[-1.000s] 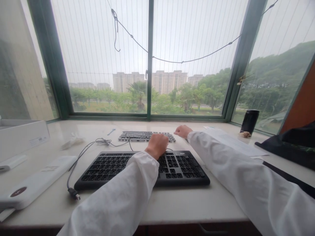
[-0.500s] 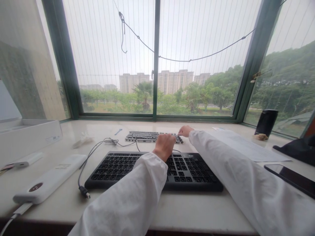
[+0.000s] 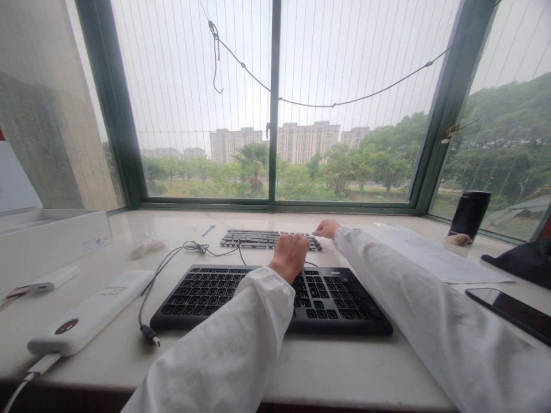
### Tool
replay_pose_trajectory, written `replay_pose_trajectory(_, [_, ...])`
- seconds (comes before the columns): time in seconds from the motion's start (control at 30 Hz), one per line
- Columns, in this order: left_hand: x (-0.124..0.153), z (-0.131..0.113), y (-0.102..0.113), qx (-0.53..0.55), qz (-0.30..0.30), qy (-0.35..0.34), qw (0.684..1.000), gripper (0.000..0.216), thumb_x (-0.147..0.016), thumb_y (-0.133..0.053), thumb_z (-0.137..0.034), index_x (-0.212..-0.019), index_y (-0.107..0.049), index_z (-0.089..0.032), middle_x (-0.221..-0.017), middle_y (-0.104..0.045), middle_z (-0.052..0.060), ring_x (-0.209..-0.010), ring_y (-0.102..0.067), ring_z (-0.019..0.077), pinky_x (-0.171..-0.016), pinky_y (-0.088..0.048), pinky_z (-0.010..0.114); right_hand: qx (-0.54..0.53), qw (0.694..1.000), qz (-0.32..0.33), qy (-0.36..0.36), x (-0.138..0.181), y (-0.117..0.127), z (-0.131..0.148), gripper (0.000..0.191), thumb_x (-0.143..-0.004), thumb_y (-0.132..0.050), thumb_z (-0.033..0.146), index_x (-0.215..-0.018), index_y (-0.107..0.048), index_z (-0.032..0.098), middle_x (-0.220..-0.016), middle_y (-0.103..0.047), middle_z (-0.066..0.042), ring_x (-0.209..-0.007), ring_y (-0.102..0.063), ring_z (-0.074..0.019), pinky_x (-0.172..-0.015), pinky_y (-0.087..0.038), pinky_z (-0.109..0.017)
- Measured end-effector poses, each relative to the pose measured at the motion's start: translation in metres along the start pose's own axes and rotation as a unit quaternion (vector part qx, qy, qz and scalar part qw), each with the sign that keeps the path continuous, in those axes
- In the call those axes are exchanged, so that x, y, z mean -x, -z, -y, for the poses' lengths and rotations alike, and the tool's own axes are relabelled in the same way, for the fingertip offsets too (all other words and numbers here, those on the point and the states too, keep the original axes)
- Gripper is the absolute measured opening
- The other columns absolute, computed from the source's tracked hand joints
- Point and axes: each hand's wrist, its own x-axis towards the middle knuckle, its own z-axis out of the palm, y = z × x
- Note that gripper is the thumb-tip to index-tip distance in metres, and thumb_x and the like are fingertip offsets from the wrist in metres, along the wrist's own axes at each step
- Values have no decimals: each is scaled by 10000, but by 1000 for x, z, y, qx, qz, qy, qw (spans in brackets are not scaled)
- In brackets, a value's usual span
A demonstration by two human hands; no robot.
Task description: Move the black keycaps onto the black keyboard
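A black keyboard [image 3: 189, 292] lies in front of me, its key positions showing as bare dark squares with the caps off. Behind it, rows of loose black keycaps [image 3: 249, 238] are laid out in keyboard order. My left hand [image 3: 290, 255] is closed above the keyboard's back edge, by the right part of the keycap rows; the fingertips are hidden behind the knuckles. My right hand [image 3: 328, 229] rests at the right end of those rows, its fingers pinched together by the keycaps. Whatever either hand holds is too small or hidden to make out.
A cable with a USB plug [image 3: 150, 335] lies left of the keyboard, near a white power bank [image 3: 92, 312]. A small blue tool [image 3: 209, 230] lies behind. To the right are papers [image 3: 434, 252], a phone [image 3: 512, 314] and a black can [image 3: 469, 215]. A white box [image 3: 51, 235] stands left.
The whole view has shifted slightly. Both hands keep almost the same place and pose beside the keycaps.
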Motion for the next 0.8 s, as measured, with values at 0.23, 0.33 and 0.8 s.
replay_pose_trajectory(0.23, [0, 1, -1, 1, -6, -1, 1000, 245, -797, -468, -36, -864, -692, -110, -900, -687, 118, -833, -673, 232, -701, -551, 332, -9, 1000, 27, 0, 1, -1, 5, 305, -667, -719, 458, -823, -785, 204, -851, -747, -50, -856, -655, -184, -716, -467, -211])
replay_pose_trajectory(0.33, [0, 1, -2, 2, -7, -1, 1000, 245, -798, -467, -35, -856, -690, -118, -898, -686, 113, -838, -673, 231, -705, -549, 334, -17, 1000, 21, -7, 3, 2, 9, 287, -681, -710, 437, -791, -785, 183, -854, -746, -65, -848, -653, -190, -713, -467, -218])
replay_pose_trajectory(0.8, [0, 1, -1, 18, -10, -1, 1000, 294, -823, -419, -40, -896, -695, -110, -883, -675, 135, -833, -664, 226, -718, -523, 324, -121, 991, 35, 37, 82, 61, 5, 371, -764, -642, 439, -964, -736, 140, -981, -728, -85, -873, -629, -179, -744, -462, -254])
